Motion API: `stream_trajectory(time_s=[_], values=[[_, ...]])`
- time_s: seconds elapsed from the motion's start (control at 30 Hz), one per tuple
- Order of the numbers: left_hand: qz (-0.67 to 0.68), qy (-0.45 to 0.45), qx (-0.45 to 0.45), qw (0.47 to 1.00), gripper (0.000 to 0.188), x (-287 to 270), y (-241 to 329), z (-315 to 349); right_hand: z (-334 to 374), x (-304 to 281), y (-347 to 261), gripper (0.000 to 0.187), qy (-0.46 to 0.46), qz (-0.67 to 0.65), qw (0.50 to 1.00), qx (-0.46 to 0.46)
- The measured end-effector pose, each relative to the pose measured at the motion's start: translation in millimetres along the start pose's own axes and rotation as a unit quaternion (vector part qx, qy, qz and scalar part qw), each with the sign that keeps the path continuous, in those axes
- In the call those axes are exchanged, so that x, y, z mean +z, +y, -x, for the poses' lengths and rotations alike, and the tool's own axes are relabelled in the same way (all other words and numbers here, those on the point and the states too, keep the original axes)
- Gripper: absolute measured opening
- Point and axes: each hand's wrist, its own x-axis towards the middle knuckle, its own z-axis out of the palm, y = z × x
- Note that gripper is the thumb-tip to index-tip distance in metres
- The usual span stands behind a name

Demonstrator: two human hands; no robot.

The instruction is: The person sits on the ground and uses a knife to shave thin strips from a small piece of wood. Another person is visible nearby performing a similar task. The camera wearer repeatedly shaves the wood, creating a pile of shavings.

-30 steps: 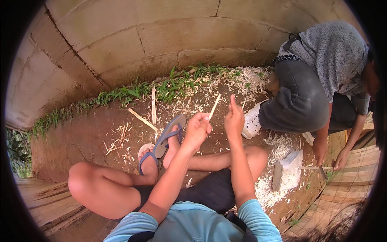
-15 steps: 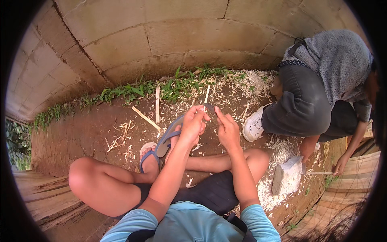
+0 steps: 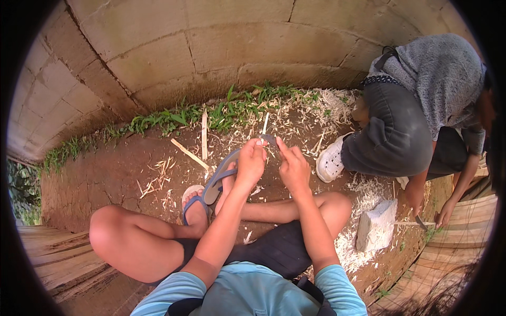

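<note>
My left hand [image 3: 251,162] is closed around a thin pale wooden stick [image 3: 265,122], whose far end points away from me toward the wall. My right hand [image 3: 293,169] grips a small knife, its forefinger stretched along the tool. The dark blade [image 3: 270,139] lies across the stick beside my left fingertips. The handle is hidden inside my right hand. Both hands are raised in front of my crossed legs, close together but apart.
To the right a crouching person [image 3: 406,126] holds a knife [image 3: 420,223] against another stick [image 3: 407,223] beside a pale block [image 3: 377,226]. Wood shavings [image 3: 332,105] cover the ground. Two loose strips [image 3: 204,136] lie ahead near a block wall [image 3: 253,47] and grass [image 3: 174,121].
The blade in my right hand has turned and shows more of its face. My stick tilts slightly further left. The other person's knife hand has shifted along their stick, and its blade now shows.
</note>
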Motion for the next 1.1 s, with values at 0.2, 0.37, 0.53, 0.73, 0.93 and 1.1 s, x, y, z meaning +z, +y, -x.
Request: stream_trajectory(time_s=[0.2,0.37,0.53,0.73,0.93,1.1], values=[[-0.046,0.012,0.009,0.999,0.023,5,-11,4,-11,19,13,0.05,0.033,-0.05,0.994,0.093],[-0.129,-0.022,0.042,0.991,0.022,37,-11,33,-41,7,77,0.042,0.113,-0.054,0.982,0.143],[0.058,0.039,-0.025,0.997,0.021,-3,-11,-9,-4,-14,14,0.039,0.0,-0.119,0.992,0.051],[0.104,0.021,-0.069,0.992,0.021,1,6,-3,-9,-14,-3,0.04,-0.068,-0.079,0.995,0.006],[0.075,0.011,-0.049,0.996,0.022,-3,0,-6,-7,-11,0,0.045,-0.063,-0.077,0.994,-0.038],[-0.089,0.04,0.062,0.993,0.023,-4,-13,-7,-3,-8,-4,0.053,-0.047,-0.041,0.997,-0.034]])
